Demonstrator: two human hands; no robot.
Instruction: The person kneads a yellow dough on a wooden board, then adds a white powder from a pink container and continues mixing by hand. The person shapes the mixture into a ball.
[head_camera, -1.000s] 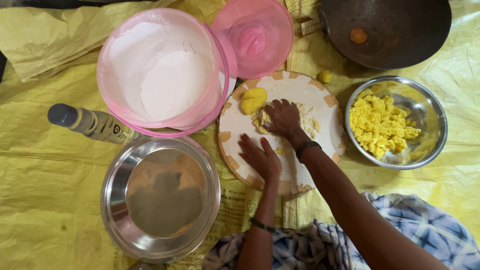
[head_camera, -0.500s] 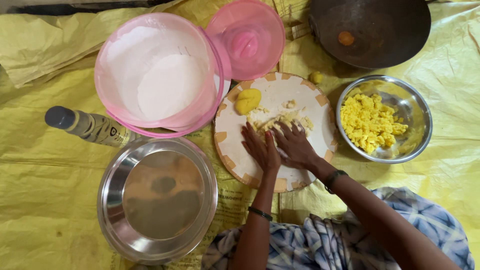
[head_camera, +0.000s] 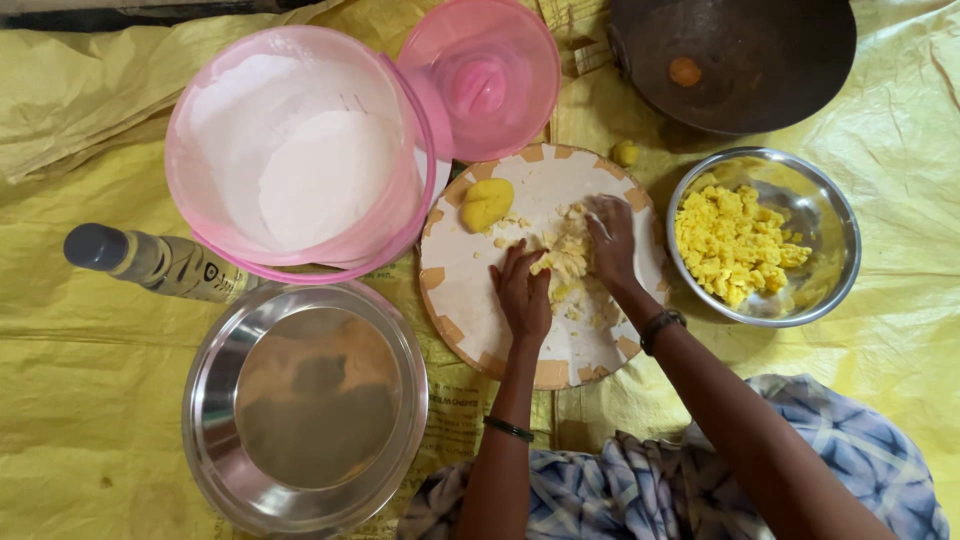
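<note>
Pink flour tub (head_camera: 300, 150) with lid (head_camera: 480, 75) up top, oil bottle (head_camera: 150, 260), empty steel plate (head_camera: 305, 405), dark wok (head_camera: 735, 60), all on yellow sheet (head_camera: 80, 400)

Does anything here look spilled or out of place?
One small yellow dough ball lies off the round board, on the yellow sheet between the dark pan and the steel bowl. Crumbs are scattered on the board around both hands, left and right. Nothing else stands out.
</note>
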